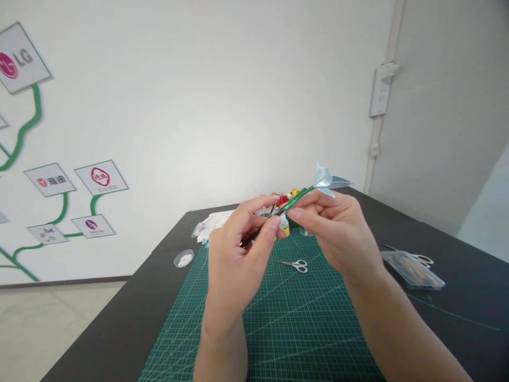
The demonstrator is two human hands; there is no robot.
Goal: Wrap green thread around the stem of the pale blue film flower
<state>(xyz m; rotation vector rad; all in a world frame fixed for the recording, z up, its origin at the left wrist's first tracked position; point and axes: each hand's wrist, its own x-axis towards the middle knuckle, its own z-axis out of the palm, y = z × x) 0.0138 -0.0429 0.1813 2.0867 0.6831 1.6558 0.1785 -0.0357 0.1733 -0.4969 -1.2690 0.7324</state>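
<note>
Above a green cutting mat (302, 329), both my hands work on a pale blue flower (324, 178) with pointed petals. Its shiny green stem (296, 199) slants down to the left and meets a slim dark stick (250, 237). My left hand (238, 254) pinches this stick between thumb and fingers near the join. With thumb and fingertips, my right hand (338, 228) grips the green stem just below the petals. Whether stem and stick are fastened together is hidden by the fingers.
Small scissors (298, 266) lie on the mat. A round dish (184, 258) with white bits sits left, near white sheets (212, 224). Behind my hands are a yellow-labelled bottle (284, 225) and coloured spools (283, 200). On the right rests a clear plastic box (413, 270) beside more scissors (423, 260).
</note>
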